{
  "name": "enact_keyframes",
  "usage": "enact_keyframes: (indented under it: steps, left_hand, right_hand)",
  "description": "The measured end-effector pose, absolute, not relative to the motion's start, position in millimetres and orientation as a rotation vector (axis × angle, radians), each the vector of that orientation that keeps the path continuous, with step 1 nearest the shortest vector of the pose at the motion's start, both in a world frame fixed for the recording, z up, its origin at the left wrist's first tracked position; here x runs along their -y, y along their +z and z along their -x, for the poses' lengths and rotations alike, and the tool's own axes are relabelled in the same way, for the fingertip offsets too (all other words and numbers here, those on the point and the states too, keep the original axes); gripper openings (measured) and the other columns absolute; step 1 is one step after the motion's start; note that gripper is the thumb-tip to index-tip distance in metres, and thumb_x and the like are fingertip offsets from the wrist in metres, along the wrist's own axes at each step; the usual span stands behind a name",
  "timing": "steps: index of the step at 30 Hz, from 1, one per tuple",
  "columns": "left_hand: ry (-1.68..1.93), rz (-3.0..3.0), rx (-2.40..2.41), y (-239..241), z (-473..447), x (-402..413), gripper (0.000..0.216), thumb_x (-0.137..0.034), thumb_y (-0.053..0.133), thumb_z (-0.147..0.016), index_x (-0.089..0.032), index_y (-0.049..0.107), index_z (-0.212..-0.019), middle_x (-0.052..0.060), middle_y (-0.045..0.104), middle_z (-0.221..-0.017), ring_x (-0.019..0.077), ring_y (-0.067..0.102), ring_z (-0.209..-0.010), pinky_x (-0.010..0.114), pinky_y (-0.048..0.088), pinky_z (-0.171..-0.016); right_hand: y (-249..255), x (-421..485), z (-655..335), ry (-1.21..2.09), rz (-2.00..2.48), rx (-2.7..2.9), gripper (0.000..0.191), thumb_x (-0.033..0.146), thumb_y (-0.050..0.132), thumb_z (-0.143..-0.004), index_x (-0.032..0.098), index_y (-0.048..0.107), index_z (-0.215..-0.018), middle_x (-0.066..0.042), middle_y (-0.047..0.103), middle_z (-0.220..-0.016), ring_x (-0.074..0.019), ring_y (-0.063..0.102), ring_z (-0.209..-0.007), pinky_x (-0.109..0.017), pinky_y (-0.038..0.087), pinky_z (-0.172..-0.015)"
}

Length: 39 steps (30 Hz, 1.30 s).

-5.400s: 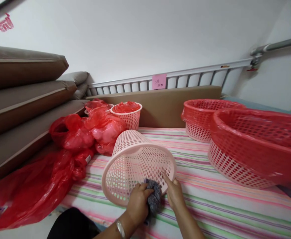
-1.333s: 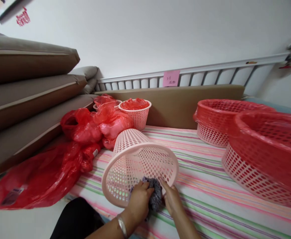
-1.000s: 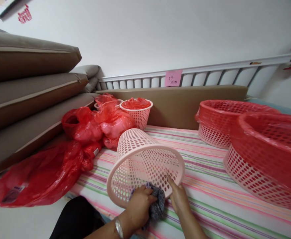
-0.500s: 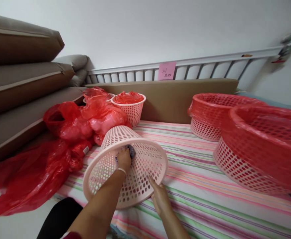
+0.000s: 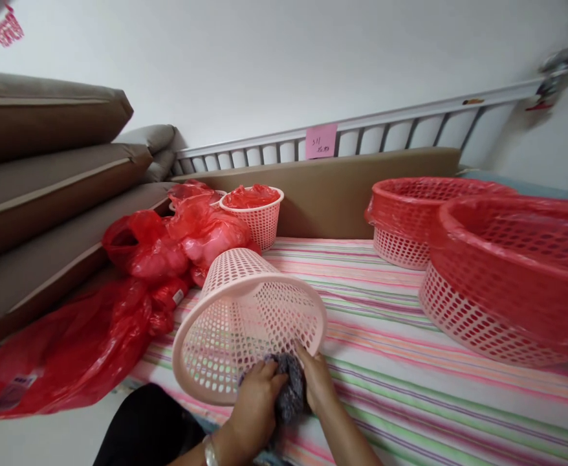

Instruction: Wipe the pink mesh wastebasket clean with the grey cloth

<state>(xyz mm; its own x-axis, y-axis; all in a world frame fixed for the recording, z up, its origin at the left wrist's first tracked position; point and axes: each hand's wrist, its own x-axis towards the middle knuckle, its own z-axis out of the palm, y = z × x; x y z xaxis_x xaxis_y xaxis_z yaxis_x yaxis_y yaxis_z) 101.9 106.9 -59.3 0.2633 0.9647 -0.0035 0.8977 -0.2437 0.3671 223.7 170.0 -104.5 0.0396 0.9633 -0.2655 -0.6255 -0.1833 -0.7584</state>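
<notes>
A pale pink perforated plastic basket (image 5: 230, 268) lies on its side on a striped sheet, its wide mouth facing me. My left hand (image 5: 259, 391), with a bracelet at the wrist, is closed on a crumpled dark grey cloth (image 5: 291, 388) at the lower rim of the mouth. The cloth hangs over that rim. My right hand (image 5: 316, 375) grips the rim at its lower right, thumb on the inner side and fingers hidden behind, close beside the cloth.
Red plastic bags (image 5: 148, 249) lie left of the basket. A smaller bin (image 5: 262, 223) with a red liner stands behind. Two round red-lined baskets (image 5: 488, 317) stand at the right. Stacked cushions (image 5: 46, 175) rise at the left; a striped sheet (image 5: 376, 369) covers the bed.
My left hand has come out from deep inside the basket to its lower rim, bringing the cloth along. My right hand still holds the rim, and the basket has hardly moved.
</notes>
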Motion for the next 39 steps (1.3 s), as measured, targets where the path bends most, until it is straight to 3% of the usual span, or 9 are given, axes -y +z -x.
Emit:
enact_keyframes:
  steps: [7,14,19,22,26,30,33,39]
  left_hand:
    - [0.412,-2.230,-1.968,-54,-94,-161,0.043,-0.008,0.046,-0.079,-0.024,0.067,-0.114,0.003,0.066,-0.116,0.0206,0.055,-0.103,0.027,0.042,-0.092]
    - [0.372,-1.972,-2.419,-62,-76,-256,0.036,-0.010,0.035,-0.090,-0.017,0.063,-0.111,0.013,0.064,-0.109,0.0266,0.056,-0.105,0.038,0.042,-0.089]
    - [0.319,-1.928,-2.489,-70,-67,-279,0.026,-0.019,0.043,-0.094,-0.018,0.060,-0.113,0.009,0.062,-0.115,0.0250,0.056,-0.109,0.045,0.045,-0.092]
    - [0.285,-1.964,-2.430,-69,-62,-280,0.029,-0.032,0.055,-0.090,-0.017,0.058,-0.115,0.007,0.061,-0.119,0.0227,0.059,-0.106,0.046,0.048,-0.091]
    - [0.281,-2.019,-2.326,-65,-65,-269,0.029,-0.033,0.057,-0.090,-0.016,0.059,-0.113,0.007,0.062,-0.116,0.0217,0.061,-0.103,0.045,0.051,-0.088]
    - [0.346,-2.062,-2.230,-63,-77,-243,0.022,-0.020,0.054,-0.088,-0.016,0.065,-0.107,0.009,0.065,-0.110,0.0230,0.058,-0.105,0.040,0.046,-0.092]
    - [0.409,-2.096,-2.134,-63,-85,-216,0.033,-0.010,0.050,-0.081,-0.018,0.068,-0.107,0.011,0.066,-0.108,0.0239,0.057,-0.104,0.034,0.043,-0.092]
    - [0.478,-2.184,-1.873,-61,-100,-153,0.038,-0.014,0.050,-0.077,-0.024,0.070,-0.107,0.006,0.067,-0.108,0.0221,0.056,-0.099,0.030,0.044,-0.088]
  right_hand:
    - [-105,-169,-224,1.646,0.875,0.401,0.054,0.040,0.085,-0.055,0.015,0.069,-0.100,-0.008,0.075,-0.095,-0.0261,0.068,-0.093,-0.035,0.052,-0.082]
    - [-102,-167,-226,1.692,0.876,0.384,0.053,0.038,0.084,-0.057,0.016,0.068,-0.102,-0.010,0.073,-0.103,-0.0276,0.068,-0.096,-0.038,0.053,-0.081]
    - [-104,-168,-226,1.690,0.886,0.379,0.058,0.039,0.084,-0.058,0.016,0.066,-0.108,-0.010,0.073,-0.104,-0.0283,0.067,-0.096,-0.040,0.053,-0.081]
    - [-104,-168,-225,1.686,0.899,0.367,0.058,0.039,0.084,-0.057,0.016,0.066,-0.108,-0.011,0.073,-0.104,-0.0287,0.067,-0.096,-0.040,0.053,-0.081]
    - [-103,-168,-225,1.679,0.904,0.380,0.058,0.040,0.084,-0.057,0.015,0.067,-0.106,-0.012,0.073,-0.103,-0.0297,0.067,-0.096,-0.041,0.053,-0.081]
    - [-104,-168,-226,1.685,0.916,0.431,0.060,0.044,0.083,-0.057,0.016,0.066,-0.108,-0.011,0.074,-0.099,-0.0295,0.068,-0.092,-0.041,0.053,-0.080]
    - [-106,-168,-226,1.680,0.917,0.438,0.062,0.044,0.083,-0.056,0.016,0.066,-0.109,-0.010,0.074,-0.096,-0.0293,0.068,-0.091,-0.040,0.053,-0.079]
    - [-105,-167,-224,1.641,0.891,0.432,0.057,0.042,0.084,-0.056,0.017,0.067,-0.105,-0.006,0.074,-0.096,-0.0261,0.067,-0.095,-0.035,0.052,-0.081]
